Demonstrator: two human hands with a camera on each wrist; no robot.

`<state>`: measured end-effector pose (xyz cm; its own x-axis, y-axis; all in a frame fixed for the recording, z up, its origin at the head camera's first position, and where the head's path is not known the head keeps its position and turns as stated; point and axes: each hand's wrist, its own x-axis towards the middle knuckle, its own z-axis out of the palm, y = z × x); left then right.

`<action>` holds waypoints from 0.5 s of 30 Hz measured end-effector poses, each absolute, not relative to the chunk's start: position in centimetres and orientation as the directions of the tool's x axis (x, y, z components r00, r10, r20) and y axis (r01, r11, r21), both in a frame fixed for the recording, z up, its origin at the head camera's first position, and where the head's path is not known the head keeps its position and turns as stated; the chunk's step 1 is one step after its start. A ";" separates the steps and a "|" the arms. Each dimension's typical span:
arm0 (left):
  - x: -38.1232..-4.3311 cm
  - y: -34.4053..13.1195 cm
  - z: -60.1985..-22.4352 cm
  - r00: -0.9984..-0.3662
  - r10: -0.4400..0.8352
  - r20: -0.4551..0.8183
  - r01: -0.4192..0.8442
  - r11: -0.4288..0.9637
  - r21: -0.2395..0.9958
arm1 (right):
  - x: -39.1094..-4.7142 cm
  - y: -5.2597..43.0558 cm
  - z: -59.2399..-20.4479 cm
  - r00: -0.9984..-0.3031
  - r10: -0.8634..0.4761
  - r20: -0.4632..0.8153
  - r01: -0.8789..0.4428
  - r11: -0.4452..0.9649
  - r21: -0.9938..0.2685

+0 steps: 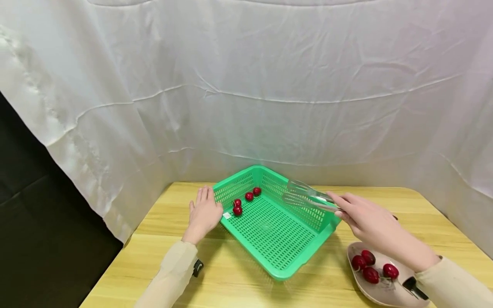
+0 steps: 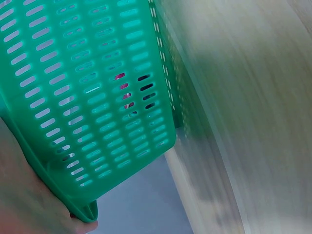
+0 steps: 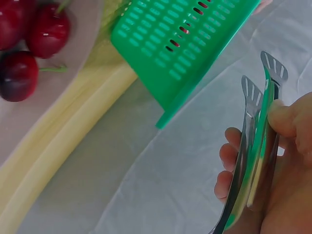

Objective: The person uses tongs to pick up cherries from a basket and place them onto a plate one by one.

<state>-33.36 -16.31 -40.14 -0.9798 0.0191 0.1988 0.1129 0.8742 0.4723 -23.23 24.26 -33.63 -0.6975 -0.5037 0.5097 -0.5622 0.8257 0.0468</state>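
My left hand (image 1: 205,212) rests on the left rim of a green plastic basket (image 1: 279,273), fingers lying fairly straight along it. In the left wrist view that hand (image 2: 29,180) lies over the rim, beside the slotted outer wall (image 2: 73,97). Several dark red cherries (image 1: 237,211) lie inside the basket, toward its left and far corner. With curled fingers my right hand (image 1: 371,220) grips metal tongs (image 1: 308,194) over the basket's right side. The tongs' slotted tips (image 3: 275,68) stand apart with nothing between them.
A pale plate (image 1: 363,284) with several cherries (image 1: 371,275) stands at the front right, below my right forearm. Light wooden table (image 1: 154,239) lies beneath everything. A white curtain (image 1: 269,107) hangs behind, and a black surface (image 1: 46,214) is at left.
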 end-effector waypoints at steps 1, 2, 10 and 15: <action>-33.4 -16.3 -40.1 -0.980 0.017 0.200 0.112 0.874 0.474 | -23.5 24.0 -33.5 -0.694 -0.512 0.506 -0.571 0.820 0.046; -33.4 -16.3 -40.2 -0.980 0.016 0.200 0.111 0.874 0.473 | -23.7 23.7 -33.4 -0.687 -0.523 0.505 -0.581 0.812 0.050; -33.3 -16.3 -40.2 -0.979 0.015 0.203 0.111 0.874 0.473 | -25.6 21.8 -32.8 -0.675 -0.587 0.448 -0.626 0.777 0.075; -33.2 -16.3 -40.1 -0.980 0.016 0.196 0.109 0.876 0.469 | -26.7 20.8 -32.5 -0.675 -0.617 0.403 -0.642 0.761 0.090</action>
<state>-33.21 -16.25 -40.08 -0.9804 0.0165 0.1962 0.1087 0.8763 0.4694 -26.67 20.82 -32.48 -0.6754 -0.6175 0.4032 -0.6424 0.7611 0.0895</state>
